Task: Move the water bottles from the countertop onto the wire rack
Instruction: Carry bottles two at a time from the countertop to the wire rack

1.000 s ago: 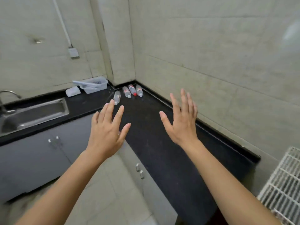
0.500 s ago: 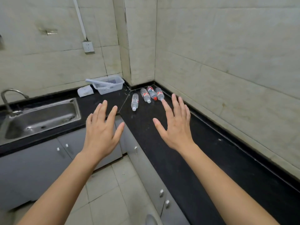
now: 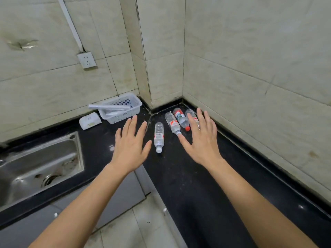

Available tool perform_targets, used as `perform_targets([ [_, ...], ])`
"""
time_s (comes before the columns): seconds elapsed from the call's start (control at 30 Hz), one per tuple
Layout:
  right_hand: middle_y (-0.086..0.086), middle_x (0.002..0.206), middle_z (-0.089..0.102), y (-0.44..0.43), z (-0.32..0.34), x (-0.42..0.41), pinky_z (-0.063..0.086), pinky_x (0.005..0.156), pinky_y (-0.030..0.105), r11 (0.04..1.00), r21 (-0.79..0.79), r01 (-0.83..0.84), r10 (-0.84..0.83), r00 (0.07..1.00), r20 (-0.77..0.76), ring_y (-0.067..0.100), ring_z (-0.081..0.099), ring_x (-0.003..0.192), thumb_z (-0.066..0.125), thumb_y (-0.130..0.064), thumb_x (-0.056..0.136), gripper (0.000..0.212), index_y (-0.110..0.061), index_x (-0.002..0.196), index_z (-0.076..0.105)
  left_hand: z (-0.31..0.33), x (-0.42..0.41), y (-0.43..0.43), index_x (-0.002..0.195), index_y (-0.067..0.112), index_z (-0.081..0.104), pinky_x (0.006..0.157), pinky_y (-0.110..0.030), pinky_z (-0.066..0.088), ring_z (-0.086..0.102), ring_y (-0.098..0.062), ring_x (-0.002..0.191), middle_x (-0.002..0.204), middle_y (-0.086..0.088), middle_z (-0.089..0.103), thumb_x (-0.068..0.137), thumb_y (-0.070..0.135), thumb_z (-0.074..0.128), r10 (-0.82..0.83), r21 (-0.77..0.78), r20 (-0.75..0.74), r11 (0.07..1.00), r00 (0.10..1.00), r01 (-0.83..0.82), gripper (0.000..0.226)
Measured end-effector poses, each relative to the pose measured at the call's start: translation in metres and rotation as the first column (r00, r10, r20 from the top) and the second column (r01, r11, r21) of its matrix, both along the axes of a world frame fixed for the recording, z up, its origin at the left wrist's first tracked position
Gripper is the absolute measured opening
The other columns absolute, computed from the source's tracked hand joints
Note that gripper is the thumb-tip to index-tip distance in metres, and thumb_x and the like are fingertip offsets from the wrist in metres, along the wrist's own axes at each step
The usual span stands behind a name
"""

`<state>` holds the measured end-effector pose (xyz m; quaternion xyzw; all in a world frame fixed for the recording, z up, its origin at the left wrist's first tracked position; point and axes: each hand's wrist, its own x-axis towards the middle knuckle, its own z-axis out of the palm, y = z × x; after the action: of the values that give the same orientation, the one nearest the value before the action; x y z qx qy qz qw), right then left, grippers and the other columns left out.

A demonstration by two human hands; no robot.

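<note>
- Across the corner of the room, a black countertop (image 3: 197, 185) runs along two tiled walls (image 3: 250, 51) and meets at the back.
- Steel sink (image 3: 35, 167): set into the counter at far left.
- White basket (image 3: 121, 108): against the wall behind the left hand, beside a small white box (image 3: 90, 120).
- Left hand (image 3: 129, 145) and right hand (image 3: 201, 138): both raised palm-down, fingers spread, holding nothing, well apart from each other.
- Four water bottles, all lying on the counter in the back corner: a lone bottle (image 3: 158, 135) between the hands; a second bottle (image 3: 172, 123); a red-capped bottle (image 3: 180, 118); and a fourth bottle (image 3: 190, 113) partly hidden by the right fingers.
</note>
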<state>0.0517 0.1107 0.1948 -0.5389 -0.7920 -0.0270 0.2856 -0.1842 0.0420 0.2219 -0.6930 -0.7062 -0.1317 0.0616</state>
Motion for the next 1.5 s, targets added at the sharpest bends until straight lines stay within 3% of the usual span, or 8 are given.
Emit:
perform_targets([
  [0.27,0.017,0.165,0.025,0.106,-0.034,-0.033,0.018,0.121,0.05,0.994,-0.07,0.084,-0.082,0.996,0.034,0.036,0.016,0.155,0.059,-0.045,0.096,0.071,-0.014,0.156,0.035,-0.042,-0.05,0.14,0.16,0.019,0.022,0.123,-0.054,0.017,0.005,-0.031,0.156,0.169,-0.014,0.005,0.095,0.032,0.053,-0.079,-0.144,0.03,0.986,0.996,0.083,0.072],
  [0.47,0.016,0.166,0.021,0.185,-0.088,-0.055,0.021,0.121,0.05,0.921,-0.289,0.262,-0.229,0.963,0.144,0.036,0.013,0.155,0.061,-0.041,0.095,0.076,-0.015,0.158,0.028,-0.103,-0.088,0.263,0.16,0.021,0.02,0.122,-0.055,0.018,0.002,-0.03,0.156,0.169,-0.013,0.0,0.094,0.027,0.05,-0.271,-0.322,-0.01,0.912,0.963,0.253,0.073],
  [0.6,0.016,0.165,0.023,0.231,-0.126,-0.08,0.031,0.118,0.05,0.805,-0.499,0.321,-0.278,0.947,0.16,0.036,0.021,0.152,0.061,-0.041,0.095,0.079,-0.013,0.16,0.023,-0.149,-0.105,0.33,0.16,0.021,0.016,0.122,-0.055,0.019,0.0,-0.031,0.156,0.17,-0.012,-0.002,0.094,0.021,0.052,-0.429,-0.49,0.027,0.781,0.903,0.386,0.076],
  [0.73,0.014,0.164,0.024,0.267,-0.166,-0.1,0.038,0.113,0.05,0.632,-0.719,0.288,-0.35,0.934,0.067,0.035,0.031,0.147,0.061,-0.036,0.097,0.081,-0.014,0.16,0.017,-0.199,-0.109,0.37,0.16,0.026,0.016,0.122,-0.053,0.015,-0.007,-0.028,0.156,0.17,-0.008,-0.003,0.087,0.02,0.057,-0.651,-0.626,0.108,0.543,0.752,0.56,0.084],
  [0.9,0.014,0.166,0.017,0.291,-0.211,-0.12,0.037,0.115,0.051,0.485,-0.841,0.24,-0.442,0.897,0.002,0.035,0.029,0.149,0.064,-0.029,0.097,0.092,-0.019,0.162,-0.001,-0.257,-0.11,0.38,0.16,0.036,0.004,0.117,-0.07,-0.001,-0.029,-0.031,0.151,0.166,-0.008,-0.026,0.081,0.022,0.064,-0.787,-0.711,0.09,0.378,0.61,0.593,0.1],
  [1.23,0.017,0.152,0.041,0.302,-0.259,-0.125,0.042,0.107,0.048,0.423,-0.826,0.372,-0.525,0.844,0.111,0.036,0.038,0.139,0.049,-0.031,0.106,0.065,-0.015,0.161,0.019,-0.295,-0.107,0.383,0.153,0.036,0.03,0.11,-0.076,0.014,-0.018,-0.034,0.154,0.169,-0.011,-0.006,0.08,0.035,0.071,-0.772,-0.568,0.147,0.446,0.618,0.692,0.084],
  [1.4,0.015,0.151,0.04,0.258,-0.255,-0.104,0.044,0.105,0.048,0.365,-0.844,0.394,-0.512,0.842,0.172,0.033,0.042,0.137,0.043,-0.033,0.107,0.064,-0.017,0.162,0.012,-0.291,-0.087,0.379,0.144,0.034,0.046,0.109,-0.077,0.012,0.001,-0.035,0.156,0.168,-0.013,0.014,0.072,0.039,0.083,-0.742,-0.578,0.05,0.524,0.668,0.626,0.082],
  [1.5,0.015,0.151,0.041,0.215,-0.251,-0.085,0.043,0.106,0.047,0.307,-0.87,0.387,-0.565,0.809,0.161,0.032,0.043,0.136,0.044,-0.031,0.107,0.063,-0.018,0.161,0.014,-0.285,-0.07,0.376,0.141,0.026,0.053,0.11,-0.077,0.009,0.016,-0.038,0.154,0.163,-0.019,0.028,0.068,0.025,0.088,-0.723,-0.538,-0.078,0.61,0.686,0.582,0.081],
])
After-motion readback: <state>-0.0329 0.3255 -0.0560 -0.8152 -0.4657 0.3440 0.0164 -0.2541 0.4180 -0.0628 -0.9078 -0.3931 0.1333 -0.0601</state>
